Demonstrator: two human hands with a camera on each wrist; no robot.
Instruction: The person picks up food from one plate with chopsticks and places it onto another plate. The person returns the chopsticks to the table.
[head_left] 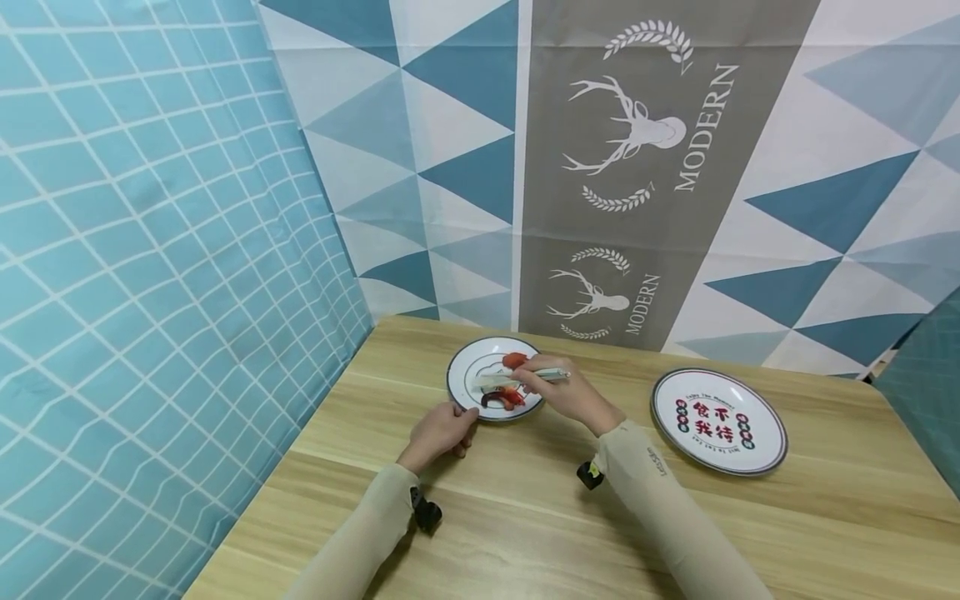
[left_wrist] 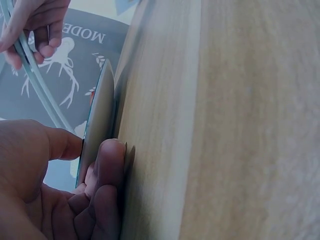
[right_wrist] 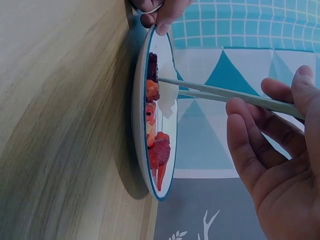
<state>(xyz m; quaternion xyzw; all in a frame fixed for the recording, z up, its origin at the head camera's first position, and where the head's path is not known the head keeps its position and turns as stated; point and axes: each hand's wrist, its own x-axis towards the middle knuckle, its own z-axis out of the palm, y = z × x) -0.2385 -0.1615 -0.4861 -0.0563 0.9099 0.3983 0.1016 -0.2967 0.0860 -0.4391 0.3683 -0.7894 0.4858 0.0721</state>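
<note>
My left hand point(head_left: 442, 431) pinches the near-left rim of a white plate point(head_left: 457, 368) with a dark edge line. In the left wrist view the thumb lies over the rim and the fingers point(left_wrist: 111, 162) are curled beneath it. My right hand point(head_left: 567, 392) holds pale green chopsticks point(right_wrist: 225, 94) between thumb and fingers. Their tips reach over the plate, at a whitish, translucent piece point(right_wrist: 168, 92). Beside it on the plate are a red food-like piece point(head_left: 514, 360) and a dark, curled reddish piece point(head_left: 492, 397).
A second white plate point(head_left: 693, 454) with red and green lettering lies on the wooden table point(head_left: 517, 517) to the right. A patterned cloth wall point(head_left: 465, 167) rises behind the table. On the left hangs a blue gridded sheet point(head_left: 150, 250).
</note>
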